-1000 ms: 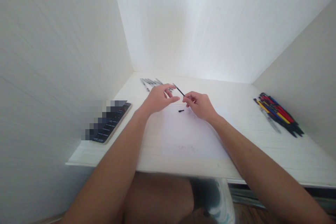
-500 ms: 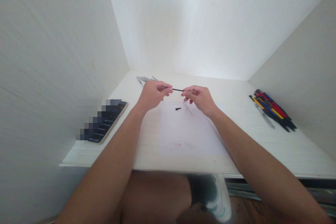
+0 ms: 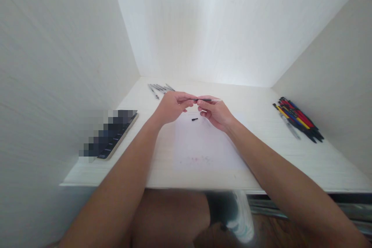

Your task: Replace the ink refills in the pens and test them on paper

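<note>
My left hand (image 3: 176, 105) is closed in a pinch on the left end of a thin black pen refill (image 3: 207, 100) above the sheet of paper (image 3: 200, 143). Close by, my right hand (image 3: 213, 111) pinches a clear pen barrel (image 3: 216, 100) lying along its fingers, nearly level. Dark refill shows along the barrel's line; fingers hide most of the join, and I cannot tell how far one is inside the other. Below the hands, a small black pen part (image 3: 194, 119) lies on the paper.
Several clear pens (image 3: 157, 87) lie at the back left. At the right is a pile of red, blue, yellow and black pens (image 3: 299, 118), with a clear one beside it. A phone (image 3: 116, 139), partly blurred out, rests at the left. The table's front edge (image 3: 180, 189) runs above my leg.
My hands have come together, closing the gap where the refill showed. The clear barrel, which pointed down from my right hand, now lies level in line with the refill.
</note>
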`<state>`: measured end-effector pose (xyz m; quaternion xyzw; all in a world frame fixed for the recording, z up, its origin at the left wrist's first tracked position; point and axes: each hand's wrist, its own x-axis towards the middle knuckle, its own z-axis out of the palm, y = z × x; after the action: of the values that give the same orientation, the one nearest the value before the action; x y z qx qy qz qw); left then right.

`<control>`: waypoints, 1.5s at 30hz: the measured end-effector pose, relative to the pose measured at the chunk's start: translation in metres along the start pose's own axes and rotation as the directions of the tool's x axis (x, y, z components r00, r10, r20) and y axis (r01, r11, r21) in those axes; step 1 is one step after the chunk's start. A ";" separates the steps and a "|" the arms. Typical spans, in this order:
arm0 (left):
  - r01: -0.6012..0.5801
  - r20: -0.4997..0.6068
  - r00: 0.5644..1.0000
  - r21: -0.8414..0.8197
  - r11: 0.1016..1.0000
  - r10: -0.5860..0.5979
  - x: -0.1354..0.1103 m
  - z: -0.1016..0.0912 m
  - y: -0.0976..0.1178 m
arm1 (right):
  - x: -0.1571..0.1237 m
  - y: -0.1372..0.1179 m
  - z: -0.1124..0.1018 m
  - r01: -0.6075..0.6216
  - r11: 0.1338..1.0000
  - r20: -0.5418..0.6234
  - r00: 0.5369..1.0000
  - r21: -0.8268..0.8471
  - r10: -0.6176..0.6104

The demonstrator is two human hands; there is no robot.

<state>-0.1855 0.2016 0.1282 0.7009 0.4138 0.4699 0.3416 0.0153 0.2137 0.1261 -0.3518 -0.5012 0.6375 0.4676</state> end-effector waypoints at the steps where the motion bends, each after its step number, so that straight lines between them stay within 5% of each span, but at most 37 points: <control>1: 0.007 -0.007 1.000 -0.006 1.000 -0.007 0.000 0.001 0.001 | 0.000 0.000 0.000 0.005 1.000 -0.003 1.000 0.009 -0.005; 7: 0.041 -0.050 0.998 0.058 0.997 -0.038 0.001 -0.002 0.003 | 0.003 -0.004 -0.005 0.038 0.999 -0.075 0.996 -0.004 -0.038; 15: -0.008 0.052 0.998 0.472 0.881 -0.019 0.000 -0.019 -0.011 | 0.005 -0.001 -0.009 -0.021 0.998 -0.044 0.999 -0.058 0.019; 29: -0.019 0.072 0.997 0.470 0.882 -0.017 -0.001 -0.004 -0.022 | 0.002 -0.010 -0.013 -0.001 0.995 0.036 0.999 -0.097 0.004; 35: -0.052 0.011 0.999 0.421 0.905 0.052 -0.003 0.000 -0.016 | -0.004 -0.026 -0.007 0.160 0.936 0.077 0.987 -0.312 -0.143; 41: -0.064 -0.031 0.996 0.402 0.913 0.084 -0.003 -0.006 -0.014 | -0.072 -0.040 -0.007 0.240 0.821 0.213 0.966 -0.519 -0.148; 45: -0.078 -0.061 0.992 0.402 0.912 0.112 -0.004 -0.004 -0.006 | -0.138 -0.021 -0.015 0.123 0.833 0.133 0.989 -0.539 -0.060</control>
<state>-0.1921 0.2009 0.1227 0.7551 0.4801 0.4201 0.1509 0.0776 0.0884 0.1401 -0.4103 -0.7034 0.4634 0.3495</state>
